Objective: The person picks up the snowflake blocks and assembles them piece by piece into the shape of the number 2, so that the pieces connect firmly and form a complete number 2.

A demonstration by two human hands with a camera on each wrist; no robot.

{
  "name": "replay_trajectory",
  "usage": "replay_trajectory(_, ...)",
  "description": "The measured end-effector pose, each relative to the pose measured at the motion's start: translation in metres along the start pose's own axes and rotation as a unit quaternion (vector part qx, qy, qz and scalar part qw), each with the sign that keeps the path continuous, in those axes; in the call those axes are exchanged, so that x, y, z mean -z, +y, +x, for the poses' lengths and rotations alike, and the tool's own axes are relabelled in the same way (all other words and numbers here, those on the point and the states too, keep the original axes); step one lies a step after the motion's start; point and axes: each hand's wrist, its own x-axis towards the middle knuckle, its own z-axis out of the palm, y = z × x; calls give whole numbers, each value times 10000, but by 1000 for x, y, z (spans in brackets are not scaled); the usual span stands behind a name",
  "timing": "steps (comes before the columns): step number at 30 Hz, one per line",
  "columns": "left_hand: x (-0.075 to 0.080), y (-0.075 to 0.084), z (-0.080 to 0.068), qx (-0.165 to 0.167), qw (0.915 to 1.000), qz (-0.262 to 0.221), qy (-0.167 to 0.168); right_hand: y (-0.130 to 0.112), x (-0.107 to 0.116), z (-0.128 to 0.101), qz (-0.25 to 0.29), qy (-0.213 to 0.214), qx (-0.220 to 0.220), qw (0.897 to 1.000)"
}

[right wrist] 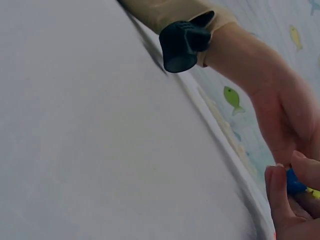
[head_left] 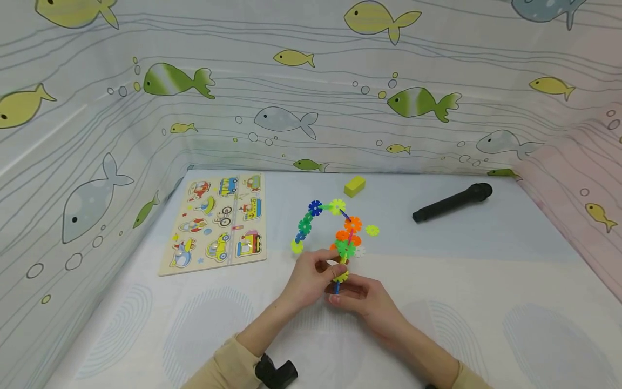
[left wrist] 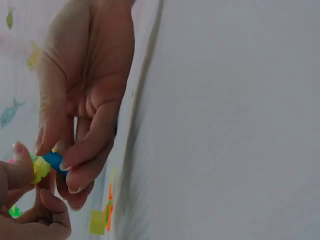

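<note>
A chain of coloured snowflake discs point(head_left: 346, 233) arches up from the white table point(head_left: 486, 302) at its middle. Both hands hold its near end. My left hand point(head_left: 324, 268) pinches a blue disc point(left wrist: 52, 161) and a yellow disc point(left wrist: 41, 169) between thumb and curled fingers. My right hand point(head_left: 340, 294) grips the same end from the right, with its fingertips point(right wrist: 276, 192) on the blue disc point(right wrist: 295, 183). The far end of the chain rests on the table at a yellow-green disc point(head_left: 297, 246).
A loose yellow disc point(head_left: 372, 230) and a white disc point(head_left: 359, 251) lie by the chain. Behind stand a yellow block point(head_left: 354, 186), a black microphone point(head_left: 452, 201) to the right and a wooden vehicle puzzle board point(head_left: 218, 221) to the left. Fish-print walls point(head_left: 311, 108) enclose the table.
</note>
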Motion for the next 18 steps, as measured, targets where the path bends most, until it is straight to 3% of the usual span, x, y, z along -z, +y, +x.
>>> replay_trajectory(18,-3,-1,-1,-177,9995,249,-44,-1,0,-2,47,106,2,9999)
